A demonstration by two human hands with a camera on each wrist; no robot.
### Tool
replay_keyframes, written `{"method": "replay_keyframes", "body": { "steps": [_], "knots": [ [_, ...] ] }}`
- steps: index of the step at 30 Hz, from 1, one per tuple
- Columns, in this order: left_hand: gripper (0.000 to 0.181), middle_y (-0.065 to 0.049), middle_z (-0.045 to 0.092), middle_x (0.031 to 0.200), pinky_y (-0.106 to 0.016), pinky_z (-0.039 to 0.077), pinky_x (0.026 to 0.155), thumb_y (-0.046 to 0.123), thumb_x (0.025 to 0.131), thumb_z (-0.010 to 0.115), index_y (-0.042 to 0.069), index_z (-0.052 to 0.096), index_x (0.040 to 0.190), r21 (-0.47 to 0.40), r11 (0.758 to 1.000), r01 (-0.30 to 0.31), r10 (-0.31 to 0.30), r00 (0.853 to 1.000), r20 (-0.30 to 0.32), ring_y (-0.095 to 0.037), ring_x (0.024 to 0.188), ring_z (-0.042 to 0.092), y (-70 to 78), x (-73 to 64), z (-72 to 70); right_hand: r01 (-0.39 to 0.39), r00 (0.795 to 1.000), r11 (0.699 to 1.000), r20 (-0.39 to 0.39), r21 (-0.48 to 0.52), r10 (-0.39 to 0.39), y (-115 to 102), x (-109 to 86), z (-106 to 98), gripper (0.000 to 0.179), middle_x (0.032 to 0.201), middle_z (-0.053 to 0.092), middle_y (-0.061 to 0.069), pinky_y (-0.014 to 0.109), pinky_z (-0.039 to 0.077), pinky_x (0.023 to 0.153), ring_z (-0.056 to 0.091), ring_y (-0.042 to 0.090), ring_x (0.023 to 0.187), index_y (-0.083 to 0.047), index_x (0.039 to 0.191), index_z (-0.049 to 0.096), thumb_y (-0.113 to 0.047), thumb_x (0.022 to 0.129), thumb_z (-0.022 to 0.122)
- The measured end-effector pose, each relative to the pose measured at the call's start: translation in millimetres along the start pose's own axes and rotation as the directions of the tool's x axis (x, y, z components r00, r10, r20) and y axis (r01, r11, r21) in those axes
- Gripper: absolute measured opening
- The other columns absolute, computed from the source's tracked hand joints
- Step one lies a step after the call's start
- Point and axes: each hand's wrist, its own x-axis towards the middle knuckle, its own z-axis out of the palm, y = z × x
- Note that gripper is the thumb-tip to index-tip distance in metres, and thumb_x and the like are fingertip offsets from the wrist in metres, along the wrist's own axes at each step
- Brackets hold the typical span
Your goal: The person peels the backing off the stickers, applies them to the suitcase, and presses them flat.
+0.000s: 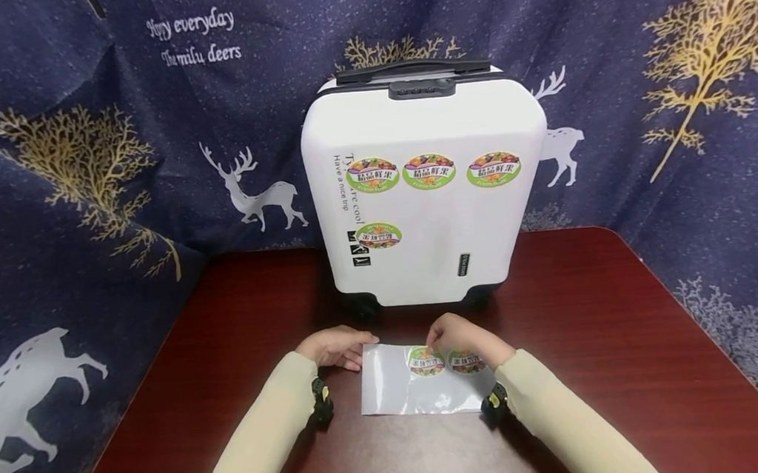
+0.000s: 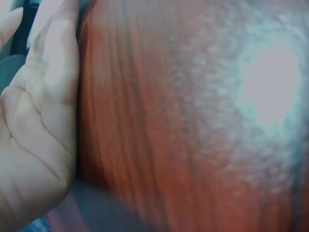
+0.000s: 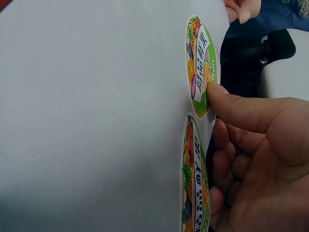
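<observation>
A glossy white sticker sheet point(image 1: 391, 391) with two oval fruit stickers along its far edge lies before the suitcase. My left hand point(image 1: 339, 346) holds the sheet's far left corner, thumb along the top edge; in the left wrist view the palm point(image 2: 36, 130) shows but its grip is out of sight. With my right hand point(image 1: 465, 336) I pinch the far edge at the left sticker point(image 1: 426, 362). In the right wrist view the thumb point(image 3: 241, 108) presses that sticker's green rim, and the other fingers curl behind the sheet. The right sticker point(image 1: 467, 362) is partly under the right hand.
A white suitcase point(image 1: 431, 217) stands upright behind the sheet, with several oval fruit stickers on its front. It rests on a dark red wooden table point(image 1: 257, 305). Behind hangs a blue cloth point(image 1: 263, 127) with deer and trees.
</observation>
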Motion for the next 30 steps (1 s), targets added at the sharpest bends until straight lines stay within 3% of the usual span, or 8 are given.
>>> {"method": "replay_keyframes", "body": {
  "steps": [3, 6, 10, 13, 18, 24, 30],
  "knots": [
    [0.034, -0.002, 0.066, 0.077, -0.023, 0.057, 0.063, 0.041, 0.096, 0.063, 0.007, 0.067, 0.097, 0.059, 0.997, 0.044, -0.043, 0.999, -0.005, -0.011, 0.065, 0.063, 5.6, -1.1, 1.9, 0.015, 1.000, 1.000, 0.004, 0.019, -0.015, 2.0, -0.6, 1.3, 0.004, 0.082, 0.073, 0.004, 0.027, 0.050, 0.075, 0.058, 0.013, 0.076, -0.004, 0.085, 0.076, -0.007, 0.087, 0.077],
    [0.047, -0.005, 0.066, 0.078, -0.024, 0.056, 0.060, 0.049, 0.099, 0.059, 0.003, 0.067, 0.103, 0.178, 0.982, 0.064, -0.062, 0.998, -0.015, -0.012, 0.062, 0.062, 15.6, -2.8, 5.8, 0.028, 1.000, 0.999, 0.002, 0.024, -0.028, 4.3, -1.2, 1.9, 0.004, 0.081, 0.072, 0.003, 0.026, 0.049, 0.071, 0.057, 0.012, 0.074, -0.004, 0.085, 0.076, -0.007, 0.087, 0.077],
    [0.059, -0.011, 0.071, 0.093, -0.030, 0.060, 0.066, 0.051, 0.103, 0.051, -0.004, 0.069, 0.116, 0.343, 0.939, 0.036, -0.020, 0.999, -0.050, -0.016, 0.068, 0.065, 30.9, -3.4, 15.2, 0.040, 0.999, 0.999, 0.001, 0.033, -0.040, 7.7, -2.0, 1.3, 0.004, 0.079, 0.070, 0.002, 0.024, 0.046, 0.069, 0.054, 0.012, 0.072, -0.004, 0.085, 0.076, -0.007, 0.087, 0.077],
    [0.058, -0.013, 0.075, 0.105, -0.035, 0.062, 0.074, 0.048, 0.104, 0.050, -0.004, 0.073, 0.114, 0.425, 0.905, -0.005, 0.046, 0.995, -0.085, -0.018, 0.080, 0.069, 40.2, -1.4, 22.6, 0.057, 0.998, 0.998, 0.002, 0.039, -0.057, 10.1, -2.2, 0.4, 0.004, 0.078, 0.069, 0.002, 0.024, 0.045, 0.067, 0.053, 0.012, 0.071, -0.004, 0.085, 0.075, -0.007, 0.088, 0.076],
    [0.044, -0.010, 0.079, 0.111, -0.032, 0.060, 0.077, 0.042, 0.100, 0.057, 0.005, 0.080, 0.106, 0.480, 0.874, -0.074, 0.135, 0.986, -0.095, -0.014, 0.090, 0.069, 47.7, 6.8, 31.2, 0.071, 0.997, 0.996, 0.000, 0.057, -0.071, 10.5, -2.7, -0.5, 0.005, 0.077, 0.068, 0.001, 0.023, 0.044, 0.066, 0.052, 0.011, 0.070, -0.003, 0.085, 0.075, -0.006, 0.087, 0.076],
    [0.034, -0.006, 0.079, 0.097, -0.024, 0.053, 0.064, 0.035, 0.097, 0.062, 0.007, 0.082, 0.100, 0.474, 0.872, -0.122, 0.187, 0.978, -0.091, -0.009, 0.074, 0.060, 49.5, 15.4, 35.5, 0.071, 0.997, 0.996, -0.003, 0.054, -0.071, 9.7, -2.7, -0.5, 0.004, 0.077, 0.069, 0.001, 0.023, 0.044, 0.068, 0.052, 0.011, 0.071, -0.004, 0.084, 0.075, -0.006, 0.087, 0.076],
    [0.033, -0.001, 0.076, 0.080, -0.022, 0.044, 0.057, 0.033, 0.097, 0.061, 0.008, 0.083, 0.098, 0.499, 0.855, -0.141, 0.207, 0.975, -0.080, -0.008, 0.062, 0.051, 52.0, 17.4, 36.0, 0.056, 0.998, 0.997, -0.006, 0.053, -0.056, 10.5, -3.5, -1.4, 0.004, 0.079, 0.070, 0.002, 0.024, 0.044, 0.069, 0.053, 0.012, 0.072, -0.004, 0.084, 0.075, -0.007, 0.087, 0.076]
  ]
}}
